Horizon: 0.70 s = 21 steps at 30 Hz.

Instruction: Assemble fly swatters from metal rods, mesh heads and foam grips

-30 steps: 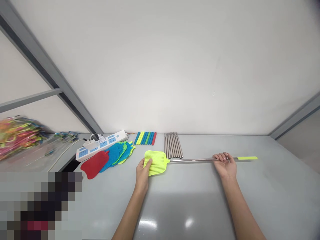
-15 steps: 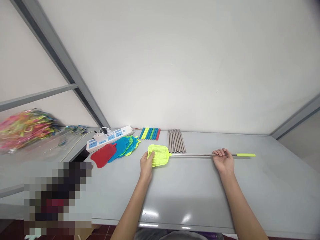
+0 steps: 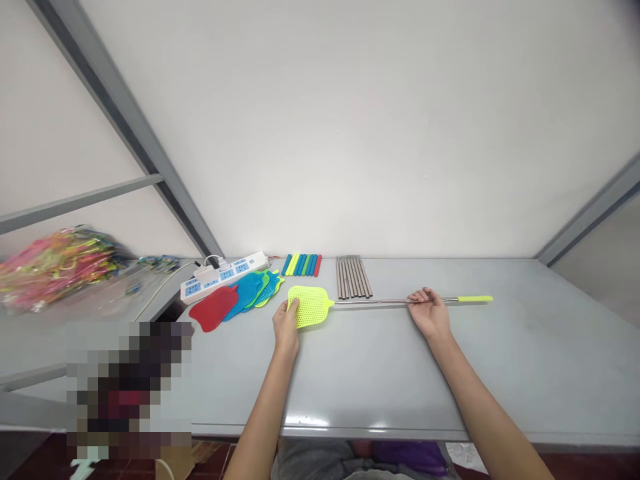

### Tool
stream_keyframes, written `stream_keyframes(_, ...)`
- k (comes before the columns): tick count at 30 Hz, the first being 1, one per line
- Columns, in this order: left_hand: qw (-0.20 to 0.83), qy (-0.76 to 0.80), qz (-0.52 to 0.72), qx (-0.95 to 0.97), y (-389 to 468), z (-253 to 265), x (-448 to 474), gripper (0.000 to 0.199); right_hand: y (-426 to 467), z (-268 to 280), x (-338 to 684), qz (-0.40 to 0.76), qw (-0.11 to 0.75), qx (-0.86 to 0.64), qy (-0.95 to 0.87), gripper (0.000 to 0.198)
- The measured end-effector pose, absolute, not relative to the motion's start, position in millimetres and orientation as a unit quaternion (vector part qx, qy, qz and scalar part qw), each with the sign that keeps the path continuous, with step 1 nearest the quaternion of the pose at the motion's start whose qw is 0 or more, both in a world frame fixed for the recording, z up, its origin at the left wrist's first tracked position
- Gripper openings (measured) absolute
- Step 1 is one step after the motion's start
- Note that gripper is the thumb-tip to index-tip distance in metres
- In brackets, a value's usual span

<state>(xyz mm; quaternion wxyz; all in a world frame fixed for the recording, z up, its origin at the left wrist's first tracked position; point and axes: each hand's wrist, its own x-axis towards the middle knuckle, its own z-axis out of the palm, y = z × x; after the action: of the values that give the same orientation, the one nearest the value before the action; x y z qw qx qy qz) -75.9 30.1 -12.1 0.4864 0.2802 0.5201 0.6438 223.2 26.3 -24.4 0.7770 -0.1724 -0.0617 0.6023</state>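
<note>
A yellow-green fly swatter (image 3: 314,309) lies lengthwise across my front, held in both hands above the grey table. My left hand (image 3: 286,332) pinches the left edge of its perforated head, thumb on top and the other fingers underneath. Palm up, my right hand (image 3: 431,319) curls its fingers round the thin metal rod (image 3: 370,303). To the right of that hand, the rod ends in a yellow-green grip (image 3: 475,299). Beyond the rod lie several loose metal rods (image 3: 354,277) side by side, and left of them a row of coloured grips (image 3: 303,265).
Red (image 3: 214,308), blue and green swatter heads overlap at the left. Behind them stands a white power strip (image 3: 207,287) with plugs and a cable. Bagged colourful items (image 3: 65,267) lie further left. A wall (image 3: 350,133) closes off the table's (image 3: 370,373) back edge.
The view has shifted slightly. Both hands and the swatter have moved left over the table, and my right hand, with the grip, is a little closer to the head. Both holds persist.
</note>
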Motion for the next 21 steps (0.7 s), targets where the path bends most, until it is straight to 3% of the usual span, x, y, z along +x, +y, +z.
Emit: stream_keyframes(21, 0.464, 0.508, 0.641, 0.34, 33, -17, -70, 0.032, 13, -18, 219, 0.65, 0.743, -0.132, -0.09, 0.007)
